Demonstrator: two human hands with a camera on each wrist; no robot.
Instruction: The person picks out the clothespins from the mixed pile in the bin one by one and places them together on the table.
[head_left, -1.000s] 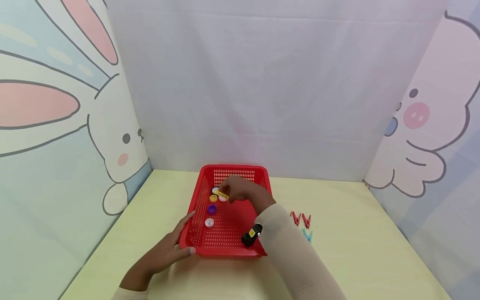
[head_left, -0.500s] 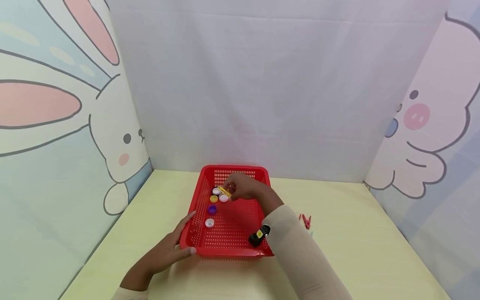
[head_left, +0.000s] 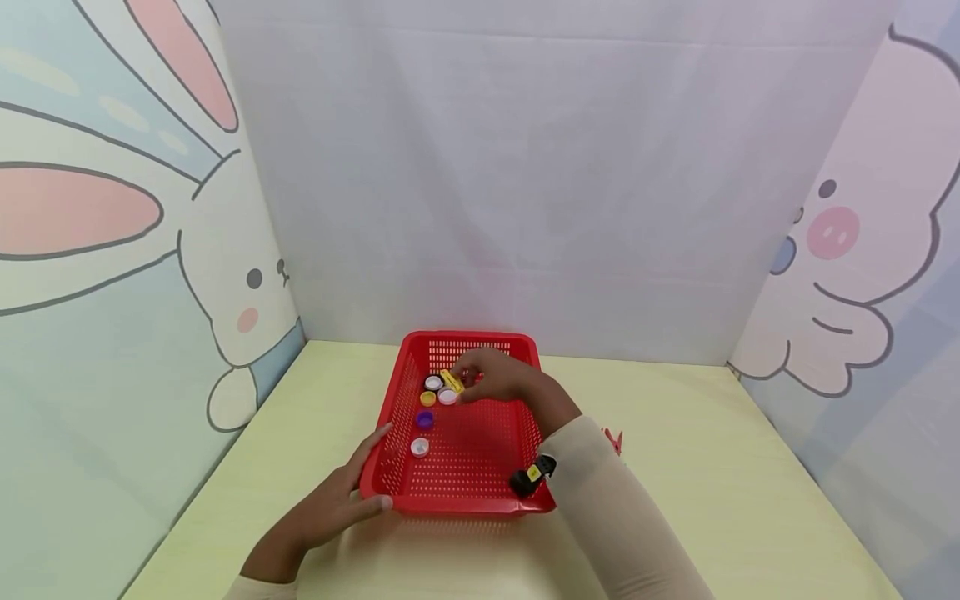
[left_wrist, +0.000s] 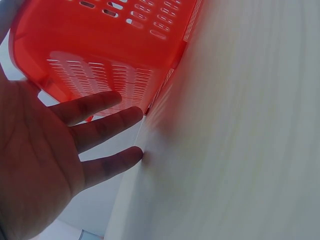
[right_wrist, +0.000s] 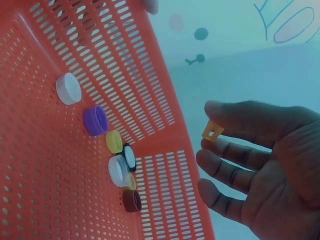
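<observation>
My right hand (head_left: 495,375) is over the far part of a red perforated basket (head_left: 450,505), pinching a yellow clothespin (head_left: 452,381) between thumb and index finger. The right wrist view shows just a short end of that clothespin (right_wrist: 212,131); the other fingers are bent loosely beneath. Below and left of it lie bottle caps: a white cap (head_left: 420,447), a purple cap (head_left: 425,419), a yellow cap (head_left: 428,399) and several more. My left hand (head_left: 322,507) rests at the basket's near left corner, thumb at the front rim, with its other fingers straight and spread in the left wrist view.
On the table to the right, a red clothespin (head_left: 615,440) shows past my sleeve. A brown cap (right_wrist: 132,201) sits at the basket's far end. Behind the table hangs a pale cloth wall (head_left: 495,183), with cartoon panels at both sides.
My right hand has shifted a little to the right, turning the yellow clothespin to a steeper slant. My right forearm now covers more of the clothespins on the table. The left hand stays in place.
</observation>
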